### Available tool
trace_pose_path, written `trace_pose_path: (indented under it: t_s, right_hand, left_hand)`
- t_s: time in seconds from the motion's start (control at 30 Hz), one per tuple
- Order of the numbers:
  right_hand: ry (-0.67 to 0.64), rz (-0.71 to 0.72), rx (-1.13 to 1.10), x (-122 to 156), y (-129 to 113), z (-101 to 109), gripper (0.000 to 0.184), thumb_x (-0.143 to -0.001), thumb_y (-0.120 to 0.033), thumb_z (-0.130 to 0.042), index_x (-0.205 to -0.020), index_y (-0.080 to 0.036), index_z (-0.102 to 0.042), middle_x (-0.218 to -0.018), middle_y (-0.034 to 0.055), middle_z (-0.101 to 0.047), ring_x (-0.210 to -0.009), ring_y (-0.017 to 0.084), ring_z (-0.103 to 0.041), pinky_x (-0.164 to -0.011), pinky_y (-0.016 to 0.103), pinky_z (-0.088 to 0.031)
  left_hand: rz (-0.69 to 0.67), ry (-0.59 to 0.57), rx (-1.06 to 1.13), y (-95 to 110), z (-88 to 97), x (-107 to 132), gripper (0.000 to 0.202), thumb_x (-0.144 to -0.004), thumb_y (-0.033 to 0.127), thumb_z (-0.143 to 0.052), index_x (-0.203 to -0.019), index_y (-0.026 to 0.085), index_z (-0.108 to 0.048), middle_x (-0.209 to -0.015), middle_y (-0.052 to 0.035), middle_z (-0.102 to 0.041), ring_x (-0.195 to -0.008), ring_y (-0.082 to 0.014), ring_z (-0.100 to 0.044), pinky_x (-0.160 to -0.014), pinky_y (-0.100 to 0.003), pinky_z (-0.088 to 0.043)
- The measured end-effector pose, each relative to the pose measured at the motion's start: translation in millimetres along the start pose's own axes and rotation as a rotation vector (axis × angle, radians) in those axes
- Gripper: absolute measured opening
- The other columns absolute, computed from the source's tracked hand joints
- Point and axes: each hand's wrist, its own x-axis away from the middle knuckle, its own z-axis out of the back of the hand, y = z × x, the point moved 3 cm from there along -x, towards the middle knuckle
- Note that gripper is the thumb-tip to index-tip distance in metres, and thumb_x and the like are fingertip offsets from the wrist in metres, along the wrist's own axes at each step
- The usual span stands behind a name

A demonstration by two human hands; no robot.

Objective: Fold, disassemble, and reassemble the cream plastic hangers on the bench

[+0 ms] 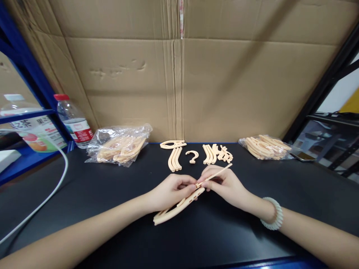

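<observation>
My left hand (175, 190) is closed on a beige curved hanger piece (179, 211) with small slots along its edge, tilted above the black table. My right hand (224, 185) pinches a slim beige hanger arm (220, 172) that points up to the right. The two parts meet or overlap at my fingertips, where the joint is mostly hidden. Just beyond my hands lie several curved hanger arms (175, 160), a hanger hook (193, 155), another group of arms (209, 154), a pile of small hooked parts (224, 154) and a paired hanger body (172, 144).
Clear bags of beige parts lie at the back left (120, 147) and back right (265, 146). A phone (303, 155) is beside the right bag. At left stand a red-capped bottle (74, 123), a larger bottle (36, 127) and a white cable (60, 183). Cardboard (126, 74) walls the back.
</observation>
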Motion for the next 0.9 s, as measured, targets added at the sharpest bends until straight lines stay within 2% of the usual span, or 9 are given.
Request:
trace_pose_path:
  t_s: [0.17, 0.33, 0.53, 0.67, 0.9]
  right_hand:
    - [0.007, -0.022, -0.094, -1, 3, -2, 0.018, -0.082, -0.035, -0.068, -0.078, -0.018, -0.07, -0.08, 0.0031, -0.061, -0.063, 0.012, -0.057, -0.056, 0.025, -0.049]
    - [-0.001, 0.105, 0.075, 1, -5, -3, 0.018, -0.088, -0.032, -0.062, -0.078, -0.018, -0.067, -0.078, 0.0037, -0.062, -0.069, 0.015, -0.059, -0.063, 0.028, -0.049]
    - [-0.079, 0.336, 0.308, 5, -18, -5, 0.021, -0.095, -0.021, -0.047, -0.084, -0.02, -0.065, -0.08, 0.0049, -0.063, -0.074, 0.016, -0.059, -0.067, 0.029, -0.049]
    - [-0.135, 0.388, 0.444, 7, -21, -5, 0.027, -0.096, -0.015, -0.041, -0.082, -0.02, -0.063, -0.078, 0.0046, -0.06, -0.072, 0.015, -0.055, -0.066, 0.028, -0.046]
    - [-0.156, 0.5, 0.5, 8, -22, -5, 0.026, -0.095, -0.01, -0.037, -0.089, -0.02, -0.061, -0.08, 0.0053, -0.059, -0.074, 0.016, -0.052, -0.064, 0.029, -0.045]
  left_hand:
    - [0.041, -0.069, 0.0, 0, -0.5, 1, 0.036, -0.094, 0.047, -0.045, -0.095, 0.015, -0.061, -0.075, -0.0015, -0.065, -0.053, -0.0091, -0.055, -0.05, -0.02, -0.043]
    - [0.039, -0.096, -0.005, 2, -3.2, 3, 0.041, -0.092, 0.054, -0.043, -0.083, 0.015, -0.055, -0.068, 0.0001, -0.061, -0.05, -0.0095, -0.055, -0.048, -0.02, -0.043]
    - [-0.007, -0.104, -0.124, 6, -3.6, 6, 0.038, -0.096, 0.047, -0.039, -0.082, 0.015, -0.056, -0.069, 0.0003, -0.061, -0.053, -0.0095, -0.055, -0.051, -0.019, -0.042]
    - [-0.045, -0.089, -0.217, 8, -2.9, 7, 0.037, -0.097, 0.041, -0.037, -0.081, 0.015, -0.057, -0.065, 0.0008, -0.061, -0.053, -0.0095, -0.054, -0.05, -0.019, -0.039]
    - [-0.132, -0.081, -0.314, 14, -3.3, 6, 0.035, -0.097, 0.036, -0.037, -0.076, 0.015, -0.055, -0.063, 0.001, -0.058, -0.053, -0.0099, -0.05, -0.052, -0.019, -0.039]
